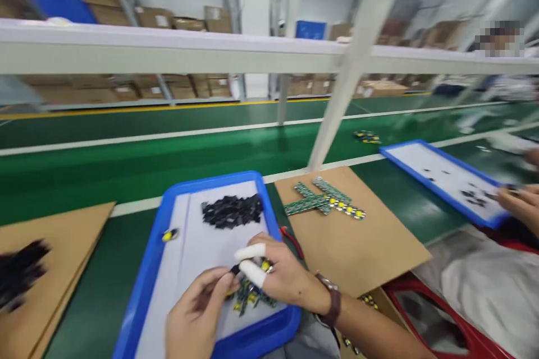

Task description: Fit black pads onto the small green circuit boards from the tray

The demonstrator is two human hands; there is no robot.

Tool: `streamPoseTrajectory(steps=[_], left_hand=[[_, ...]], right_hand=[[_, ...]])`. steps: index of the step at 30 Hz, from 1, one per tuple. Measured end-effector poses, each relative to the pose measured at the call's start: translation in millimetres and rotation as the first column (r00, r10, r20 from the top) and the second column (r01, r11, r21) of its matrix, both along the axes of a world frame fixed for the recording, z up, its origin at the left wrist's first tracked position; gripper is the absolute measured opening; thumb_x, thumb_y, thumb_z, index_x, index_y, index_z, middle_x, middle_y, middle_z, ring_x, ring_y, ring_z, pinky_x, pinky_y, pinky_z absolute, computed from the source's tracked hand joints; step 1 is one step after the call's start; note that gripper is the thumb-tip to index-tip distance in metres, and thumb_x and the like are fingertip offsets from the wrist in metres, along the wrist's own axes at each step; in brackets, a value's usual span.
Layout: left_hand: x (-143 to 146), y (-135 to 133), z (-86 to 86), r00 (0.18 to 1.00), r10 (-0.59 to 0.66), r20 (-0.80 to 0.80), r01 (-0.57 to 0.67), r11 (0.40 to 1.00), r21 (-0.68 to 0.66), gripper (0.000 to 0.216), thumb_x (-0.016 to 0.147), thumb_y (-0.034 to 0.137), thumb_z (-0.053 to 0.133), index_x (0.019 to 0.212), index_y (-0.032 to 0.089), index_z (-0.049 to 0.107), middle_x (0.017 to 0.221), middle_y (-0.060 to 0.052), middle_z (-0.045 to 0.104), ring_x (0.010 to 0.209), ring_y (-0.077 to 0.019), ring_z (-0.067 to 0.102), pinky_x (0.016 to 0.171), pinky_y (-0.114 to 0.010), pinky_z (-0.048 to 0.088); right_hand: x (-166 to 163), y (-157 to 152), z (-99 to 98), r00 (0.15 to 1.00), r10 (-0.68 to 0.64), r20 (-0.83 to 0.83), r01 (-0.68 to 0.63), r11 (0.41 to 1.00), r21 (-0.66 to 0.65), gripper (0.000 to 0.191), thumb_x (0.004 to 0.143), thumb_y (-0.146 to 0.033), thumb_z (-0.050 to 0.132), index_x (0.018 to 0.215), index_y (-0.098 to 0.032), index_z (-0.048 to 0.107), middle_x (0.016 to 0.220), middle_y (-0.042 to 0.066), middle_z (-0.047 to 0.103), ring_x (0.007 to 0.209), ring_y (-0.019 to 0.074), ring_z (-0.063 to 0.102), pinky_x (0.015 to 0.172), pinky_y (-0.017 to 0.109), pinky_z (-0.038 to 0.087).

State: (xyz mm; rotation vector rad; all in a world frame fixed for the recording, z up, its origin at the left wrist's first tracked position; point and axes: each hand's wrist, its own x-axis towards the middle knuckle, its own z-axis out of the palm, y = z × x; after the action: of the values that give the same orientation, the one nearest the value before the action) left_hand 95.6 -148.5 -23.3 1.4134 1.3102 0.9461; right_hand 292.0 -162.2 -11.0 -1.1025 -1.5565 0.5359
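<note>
My left hand [197, 314] and my right hand [278, 277] meet over the near part of a blue tray [168, 202] lined with white. Both hands are closed on a green circuit strip [248, 294] with yellow parts, held just above the tray. White finger cots cover two fingers of my right hand, and a watch sits on that wrist. A heap of small black parts [232, 211] lies at the tray's far end. One yellow part [169, 234] rests near the tray's left rim.
Several green strips [324, 201] lie on a cardboard sheet [357, 247] to the right. Another person's hand [520, 205] reaches over a second blue tray [404, 151]. More cardboard with a black blurred heap [21, 272] lies left. A green conveyor belt [126, 162] runs behind, under a white frame.
</note>
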Motion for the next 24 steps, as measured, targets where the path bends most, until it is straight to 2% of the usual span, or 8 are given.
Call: streamPoseTrajectory(steps=[3, 7, 11, 15, 18, 20, 22, 24], left_hand=[[19, -8, 9.4, 0.982, 0.036, 0.184, -0.027, 0.998, -0.054, 0.032, 0.071, 0.045, 0.087, 0.087, 0.021, 0.074, 0.085, -0.005, 0.077, 0.079, -0.0263, 0.077, 0.076, -0.033, 0.065], [28, -15, 14.2, 0.955, -0.057, 0.291, 0.072, 0.997, -0.040, 0.023, 0.079, 0.040, 0.082, 0.083, 0.019, 0.073, 0.083, -0.004, 0.074, 0.074, -0.0214, 0.074, 0.072, -0.029, 0.063], [27, -19, 13.4, 0.957, -0.039, 0.289, 0.057, 0.997, -0.053, 0.020, 0.081, 0.036, 0.081, 0.091, 0.020, 0.075, 0.083, -0.004, 0.075, 0.079, -0.0194, 0.073, 0.073, -0.027, 0.062], [30, -22, 9.6, 0.956, -0.062, 0.286, 0.061, 0.998, 0.011, 0.020, 0.086, 0.035, 0.077, 0.098, 0.019, 0.078, 0.087, -0.005, 0.075, 0.078, -0.0192, 0.073, 0.074, -0.029, 0.063], [34, -25, 5.5, 0.945, -0.119, 0.303, 0.101, 0.992, 0.074, 0.015, 0.088, 0.033, 0.075, 0.094, 0.019, 0.077, 0.085, -0.004, 0.073, 0.072, -0.0175, 0.071, 0.069, -0.028, 0.062], [35, -27, 3.6, 0.941, -0.119, 0.317, 0.101, 0.992, 0.071, 0.014, 0.089, 0.032, 0.074, 0.094, 0.020, 0.077, 0.083, -0.003, 0.072, 0.071, -0.0170, 0.071, 0.067, -0.027, 0.061], [36, -29, 2.9, 0.943, -0.074, 0.325, 0.068, 0.997, 0.031, 0.015, 0.088, 0.032, 0.075, 0.095, 0.019, 0.076, 0.078, -0.003, 0.072, 0.069, -0.0172, 0.071, 0.067, -0.027, 0.061], [36, -29, 2.5, 0.946, 0.009, 0.324, 0.002, 0.999, -0.033, 0.017, 0.086, 0.033, 0.077, 0.094, 0.018, 0.075, 0.076, -0.003, 0.074, 0.071, -0.0183, 0.072, 0.069, -0.028, 0.062]], right_hand=[[2, -16, -8.5, 0.986, -0.002, -0.166, -0.016, 0.995, -0.102, 0.024, 0.092, -0.015, 0.064, 0.111, -0.024, 0.076, 0.093, 0.005, 0.070, 0.090, 0.0191, 0.067, 0.083, 0.033, 0.055], [0, -33, -11.3, 0.960, 0.063, -0.274, -0.119, 0.974, -0.195, 0.022, 0.091, -0.017, 0.068, 0.110, -0.024, 0.077, 0.096, 0.005, 0.073, 0.090, 0.0195, 0.070, 0.085, 0.035, 0.057], [-2, -42, -10.9, 0.977, 0.005, -0.212, -0.044, 0.982, -0.181, 0.026, 0.086, -0.021, 0.077, 0.111, -0.024, 0.078, 0.098, 0.006, 0.075, 0.090, 0.0202, 0.071, 0.082, 0.034, 0.058], [-2, -43, -15.4, 0.982, -0.054, -0.179, 0.024, 0.986, -0.164, 0.018, 0.088, -0.025, 0.076, 0.106, -0.024, 0.080, 0.098, 0.007, 0.078, 0.091, 0.0218, 0.073, 0.082, 0.034, 0.059], [1, -43, -20.2, 0.964, -0.013, -0.266, -0.054, 0.969, -0.241, 0.016, 0.091, -0.028, 0.074, 0.105, -0.023, 0.080, 0.096, 0.007, 0.079, 0.088, 0.0216, 0.074, 0.081, 0.034, 0.061], [3, -44, -23.1, 0.935, 0.023, -0.355, -0.134, 0.947, -0.293, 0.017, 0.093, -0.030, 0.071, 0.106, -0.022, 0.079, 0.095, 0.006, 0.079, 0.086, 0.0207, 0.075, 0.080, 0.033, 0.062], [4, -45, -25.5, 0.921, 0.044, -0.387, -0.171, 0.939, -0.300, 0.019, 0.093, -0.029, 0.070, 0.110, -0.023, 0.078, 0.099, 0.006, 0.078, 0.090, 0.0206, 0.074, 0.084, 0.034, 0.062], [3, -47, -27.2, 0.932, 0.053, -0.359, -0.155, 0.952, -0.262, 0.024, 0.092, -0.024, 0.072, 0.116, -0.024, 0.076, 0.106, 0.007, 0.076, 0.098, 0.0215, 0.072, 0.091, 0.036, 0.060]])
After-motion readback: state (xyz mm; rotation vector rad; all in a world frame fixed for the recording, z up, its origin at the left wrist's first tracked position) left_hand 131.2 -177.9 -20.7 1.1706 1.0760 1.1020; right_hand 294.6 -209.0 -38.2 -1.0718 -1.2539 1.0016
